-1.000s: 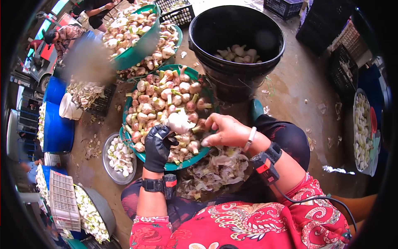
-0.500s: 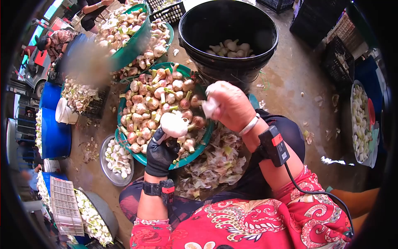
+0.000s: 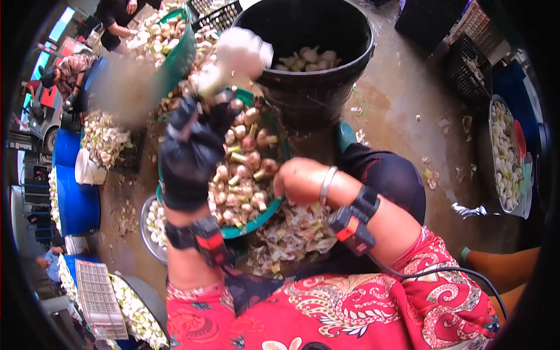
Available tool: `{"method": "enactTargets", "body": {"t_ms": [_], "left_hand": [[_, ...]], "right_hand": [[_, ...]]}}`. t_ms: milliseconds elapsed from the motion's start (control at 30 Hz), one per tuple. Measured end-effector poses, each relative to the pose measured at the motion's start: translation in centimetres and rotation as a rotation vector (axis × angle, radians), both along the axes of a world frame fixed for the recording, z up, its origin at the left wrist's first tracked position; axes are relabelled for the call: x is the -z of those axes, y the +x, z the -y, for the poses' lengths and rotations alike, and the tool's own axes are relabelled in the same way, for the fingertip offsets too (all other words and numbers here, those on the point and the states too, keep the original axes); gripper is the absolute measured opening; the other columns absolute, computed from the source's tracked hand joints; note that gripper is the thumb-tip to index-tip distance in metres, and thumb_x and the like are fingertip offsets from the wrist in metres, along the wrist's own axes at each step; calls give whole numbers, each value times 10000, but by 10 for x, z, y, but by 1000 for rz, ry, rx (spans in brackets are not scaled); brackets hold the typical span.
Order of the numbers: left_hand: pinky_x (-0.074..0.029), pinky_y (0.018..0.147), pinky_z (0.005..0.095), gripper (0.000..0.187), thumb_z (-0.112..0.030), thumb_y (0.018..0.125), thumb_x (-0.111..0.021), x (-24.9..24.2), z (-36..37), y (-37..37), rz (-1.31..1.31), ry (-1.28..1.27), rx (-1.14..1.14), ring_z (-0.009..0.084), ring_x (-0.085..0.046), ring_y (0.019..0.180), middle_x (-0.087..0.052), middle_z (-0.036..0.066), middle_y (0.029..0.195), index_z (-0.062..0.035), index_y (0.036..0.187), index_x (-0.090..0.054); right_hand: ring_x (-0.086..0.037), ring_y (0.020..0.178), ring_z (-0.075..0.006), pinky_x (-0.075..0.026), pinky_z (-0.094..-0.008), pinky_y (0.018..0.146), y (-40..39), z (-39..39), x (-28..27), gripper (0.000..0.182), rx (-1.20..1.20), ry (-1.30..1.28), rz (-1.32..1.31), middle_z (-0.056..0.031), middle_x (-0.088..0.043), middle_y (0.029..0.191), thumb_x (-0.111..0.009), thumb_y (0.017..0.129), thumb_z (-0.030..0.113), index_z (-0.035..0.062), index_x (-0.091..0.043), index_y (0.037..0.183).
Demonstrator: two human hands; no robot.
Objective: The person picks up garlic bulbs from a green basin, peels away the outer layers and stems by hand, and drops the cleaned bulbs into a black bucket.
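My left hand [image 3: 195, 151], in a black glove, is raised over the left side of a green basin [image 3: 256, 223] of unpeeled garlic. Its blurred fingers are apart. A white peeled garlic bulb [image 3: 242, 52], smeared by motion, is beyond the fingertips, apparently clear of them, beside the rim of a black bucket [image 3: 309, 108]. White bulbs [image 3: 309, 58] lie inside that bucket. My bare right hand [image 3: 303, 179] hangs at the basin's right edge, above a heap of garlic skins [image 3: 297, 233]. Its fingers bend downward, with the tips hidden.
A metal bowl [image 3: 146, 230] of peeled garlic stands left of the basin. Behind are a tilted green tub [image 3: 184, 52] of garlic and a black crate [image 3: 219, 14]. Other people [image 3: 61, 79] work at the upper left. A large pan [image 3: 506, 201] of garlic is at the right.
My left hand has risen up and left, and the white bulb has moved up toward the bucket, farther from the fingers. My right hand has dropped from beside the bulb toward the skins.
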State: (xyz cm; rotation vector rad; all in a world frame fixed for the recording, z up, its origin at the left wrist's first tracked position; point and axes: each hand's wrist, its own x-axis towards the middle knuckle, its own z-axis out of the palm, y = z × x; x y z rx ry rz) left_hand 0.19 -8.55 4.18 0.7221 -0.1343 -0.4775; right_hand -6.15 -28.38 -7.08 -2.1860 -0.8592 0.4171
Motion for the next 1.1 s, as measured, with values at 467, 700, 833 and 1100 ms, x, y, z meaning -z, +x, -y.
{"method": "enactTargets", "body": {"t_ms": [467,700,833,1100], "left_hand": [[-412,989,432,693,-346,836,-613,269,-32,-89,147,1885,461,379,-530,1174,-574,252,1221,-164,1448,-344],[-517,603,252,441,-42,813,-573,260,-61,-74,-301,1237,148,116,-598,612,-649,79,775,-1,1252,-566],[-520,615,256,386,0,784,-565,222,-79,-66,-361,867,-2,140,-613,644,-640,71,770,67,1163,-587],[-482,829,407,292,-313,818,-645,190,-60,-61,359,1826,272,346,-634,920,-673,202,963,-54,929,-721]], "right_hand": [[-642,796,-382,-511,-469,729,8,1,-36,176,436,-64,-1,-207,-655,784,-605,729,145,11,-648,834],[-642,818,-377,-509,-469,745,10,-8,-25,175,414,-41,6,-209,-652,795,-615,724,151,9,-644,822],[-656,822,-354,-522,-405,735,14,-22,-12,285,439,55,-182,-200,-667,842,-639,763,155,22,-660,1014],[-673,777,-317,-525,-376,736,24,-28,-24,229,738,467,-193,-209,-671,805,-640,756,168,-18,-679,883]]}}
